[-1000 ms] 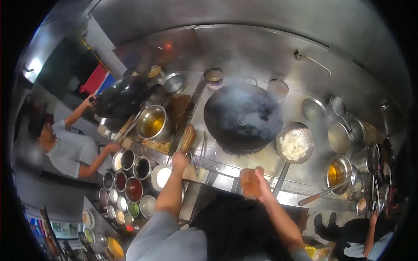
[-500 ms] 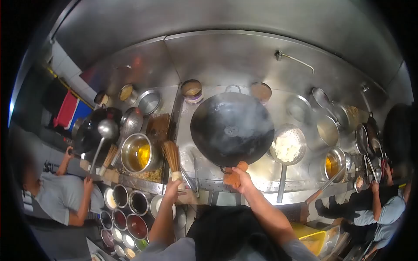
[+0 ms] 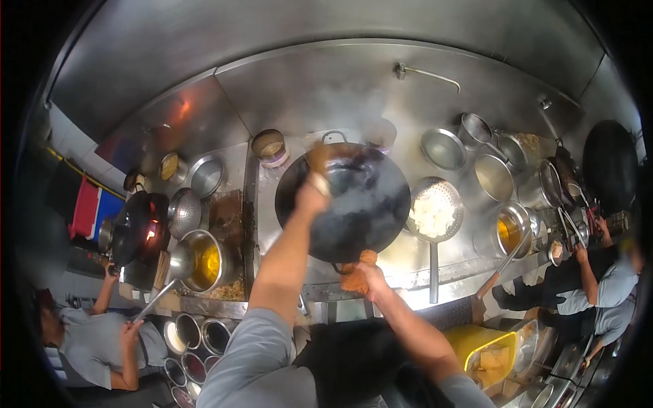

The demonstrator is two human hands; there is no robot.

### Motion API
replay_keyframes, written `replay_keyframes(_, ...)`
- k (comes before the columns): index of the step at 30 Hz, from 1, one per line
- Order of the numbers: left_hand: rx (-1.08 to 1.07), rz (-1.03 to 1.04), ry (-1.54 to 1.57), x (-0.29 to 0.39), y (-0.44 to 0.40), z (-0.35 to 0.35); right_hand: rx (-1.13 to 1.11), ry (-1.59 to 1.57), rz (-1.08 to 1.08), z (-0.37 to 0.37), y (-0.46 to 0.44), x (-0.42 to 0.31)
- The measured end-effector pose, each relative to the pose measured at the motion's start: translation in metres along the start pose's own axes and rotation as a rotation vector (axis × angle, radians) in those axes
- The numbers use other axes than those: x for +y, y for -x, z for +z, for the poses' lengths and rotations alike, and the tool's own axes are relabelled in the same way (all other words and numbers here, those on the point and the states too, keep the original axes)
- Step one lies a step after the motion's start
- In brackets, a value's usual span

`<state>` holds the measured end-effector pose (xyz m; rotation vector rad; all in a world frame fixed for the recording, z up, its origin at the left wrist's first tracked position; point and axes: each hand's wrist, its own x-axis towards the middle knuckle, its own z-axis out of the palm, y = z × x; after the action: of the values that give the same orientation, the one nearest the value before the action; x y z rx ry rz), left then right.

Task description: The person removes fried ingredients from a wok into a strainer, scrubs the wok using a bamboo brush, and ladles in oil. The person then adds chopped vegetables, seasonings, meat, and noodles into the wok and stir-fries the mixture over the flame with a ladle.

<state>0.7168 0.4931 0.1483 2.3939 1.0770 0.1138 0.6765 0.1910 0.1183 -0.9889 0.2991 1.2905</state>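
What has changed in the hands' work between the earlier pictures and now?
The left hand has carried the bamboo brush from left of the wok forward and right, over it. The right hand has brought the brown cloth to the wok's near handle. Neither hand has let go. The perforated skimmer of pale slices stays right of the wok.

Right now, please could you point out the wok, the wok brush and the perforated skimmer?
Wok (image 3: pixel 357 207), head view: bare inner surface.
Wok brush (image 3: pixel 317 160), head view: blurred bristles.
Perforated skimmer (image 3: pixel 434 272), head view: middle of handle.
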Motion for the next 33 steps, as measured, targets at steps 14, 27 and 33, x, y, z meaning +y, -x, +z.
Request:
replay_keyframes(14,0.448,0.124,0.112,0.014,-0.016,-0.109,0.1,0.179,-0.039,0.0,0.002,-0.006)
replay_keyframes(27,-0.438,0.066,-0.605,-0.057,0.011,-0.099,-0.007,0.087,0.035,0.003,0.01,-0.015)
replay_keyframes(33,0.188,-0.067,-0.054,-0.004,-0.002,-0.103,0.012,0.11,0.069,0.008,0.017,-0.026)
